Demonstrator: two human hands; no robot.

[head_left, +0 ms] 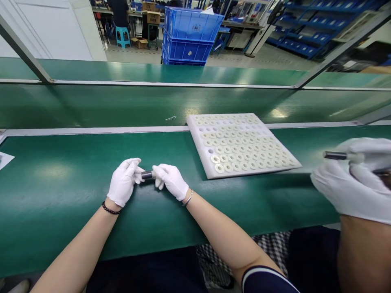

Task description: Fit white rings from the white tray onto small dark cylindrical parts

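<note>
Both of my hands wear white gloves and meet over the green work surface. Between them lies a short black cylinder [147, 175], roughly level. Its left end is at the fingertips of my left hand [124, 183], which are closed on it. My right hand [171, 179] pinches the other end, where a pale part partly shows between the fingers. To the right of my hands is a white foam tray [203, 156] with rows of round holes, most of them filled with pale rings.
At the right, a co-worker's gloved hands [351, 179] hold a similar black and pale cylinder [336, 155]. A paper sheet [5, 159] lies at the left edge. A metal-edged ledge [122, 130] runs behind the work surface. Blue crates [189, 36] stand beyond.
</note>
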